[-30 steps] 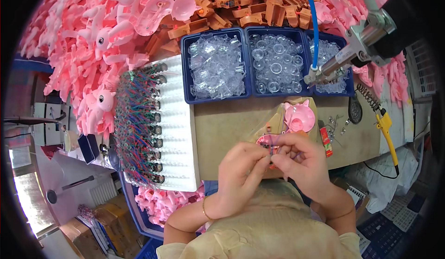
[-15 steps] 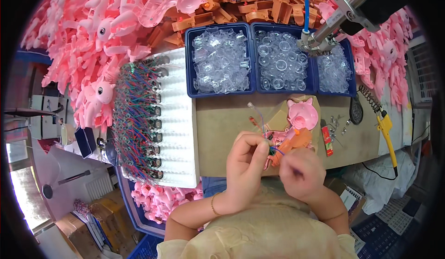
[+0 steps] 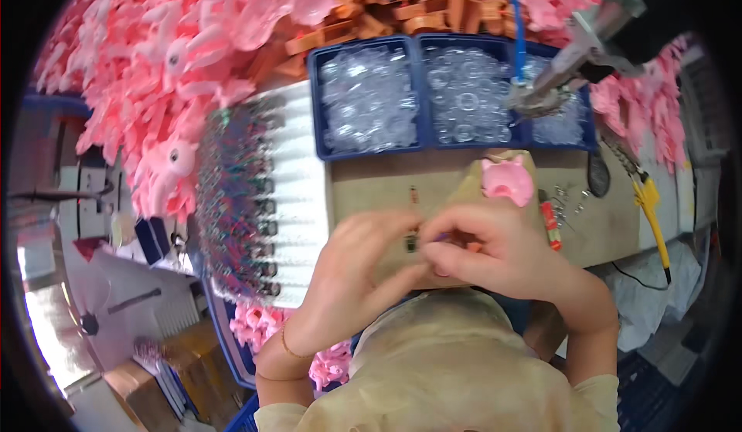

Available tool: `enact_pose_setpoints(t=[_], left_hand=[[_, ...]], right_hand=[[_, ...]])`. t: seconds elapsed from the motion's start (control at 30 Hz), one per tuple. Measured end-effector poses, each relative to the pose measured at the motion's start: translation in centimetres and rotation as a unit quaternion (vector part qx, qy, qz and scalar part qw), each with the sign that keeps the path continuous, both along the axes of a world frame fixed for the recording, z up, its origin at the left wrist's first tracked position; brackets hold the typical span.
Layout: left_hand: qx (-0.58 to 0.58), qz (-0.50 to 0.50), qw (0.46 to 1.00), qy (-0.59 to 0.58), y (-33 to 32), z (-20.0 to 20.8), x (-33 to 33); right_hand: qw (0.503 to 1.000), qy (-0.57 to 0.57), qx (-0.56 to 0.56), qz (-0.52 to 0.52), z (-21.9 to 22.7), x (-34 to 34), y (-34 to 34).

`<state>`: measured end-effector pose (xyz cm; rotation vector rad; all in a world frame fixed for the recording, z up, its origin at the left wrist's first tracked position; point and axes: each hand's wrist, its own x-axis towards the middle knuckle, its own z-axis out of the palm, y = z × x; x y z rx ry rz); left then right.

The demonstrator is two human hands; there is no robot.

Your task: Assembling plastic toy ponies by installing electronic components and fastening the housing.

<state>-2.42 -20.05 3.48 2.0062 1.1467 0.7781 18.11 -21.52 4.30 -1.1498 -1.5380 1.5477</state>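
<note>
While both hands faced each other to the right of the white ridged tray, an orange piece, mostly hidden, showed through the right hand. Right hand: thumb and index finger curled nearly together, a purple bit at their tips; grip could not be told. Left hand, nearer the tray: blurred, thumb and fingers well parted, nothing seen held. Small dark component, right of the tray, between the hands. Eared pink shell, bowl-shaped, farther right of it. Three blue bins of clear plastic parts, beyond its right edge. Coloured wire bundles, along its left side. Pink animal-shaped pieces, heaped to its left and beyond. Orange housings, beyond it. Yellow-handled tool, far to its right. Blue crate, holding small pink pieces, on its near side.
</note>
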Motion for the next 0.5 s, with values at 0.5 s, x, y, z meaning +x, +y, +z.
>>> enact_pose_setpoints(t=[0.5], left_hand=[[0.098,-0.039,0.99,0.09,-2.7,-6.3,1.7]], right_hand=[[0.813,-0.121,-0.107,-0.56,-7.3,17.2,-14.5]])
